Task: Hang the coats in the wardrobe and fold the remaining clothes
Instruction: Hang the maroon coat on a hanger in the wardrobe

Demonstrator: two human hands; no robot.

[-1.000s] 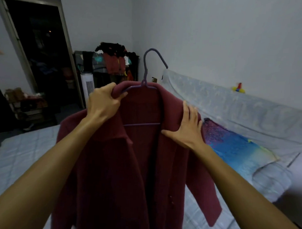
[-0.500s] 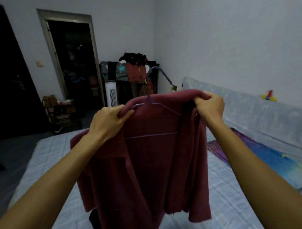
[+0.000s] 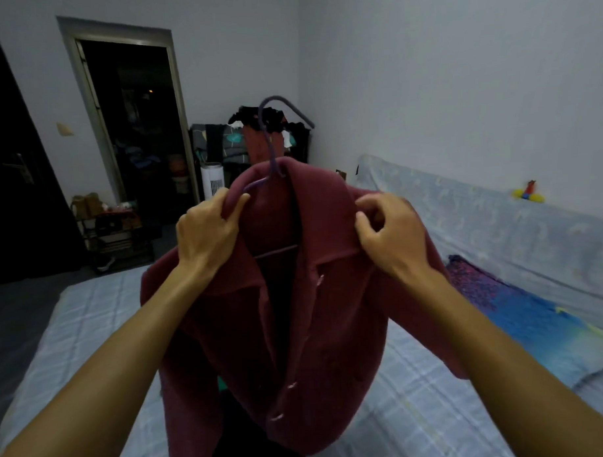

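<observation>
A dark red coat (image 3: 296,314) is held up in the air over the bed (image 3: 91,321), facing the person with its front open and its lapels spread. It sits on a purple hanger (image 3: 272,150) whose hook rises above the collar; one sloping arm and the lower bar show inside the neck opening. The left hand (image 3: 208,231) grips the coat at the shoulder on the left side of the view, its fingers (image 3: 224,200) curled over the fabric and the thumb lying beside the hanger's arm. The right hand (image 3: 392,232) holds the opposite shoulder just past the collar, fingers bent and pinching a fold of the cloth. Both sleeves hang down loosely, and the hem hangs near a dark garment (image 3: 253,445) at the bottom edge. The bed has a pale checked cover. Along the right wall runs a headboard draped in a light patterned cloth (image 3: 498,221), with a small yellow toy (image 3: 528,193) on top and a blue and purple pillow (image 3: 521,309) lying against it. In the far corner a rack piled with clothes (image 3: 242,141) stands behind the hook, with a white tower appliance (image 3: 211,180) beside it. To its left are an unlit doorway (image 3: 136,124), a low shelf with shoes (image 3: 112,231) and a dark door (image 3: 14,170).
</observation>
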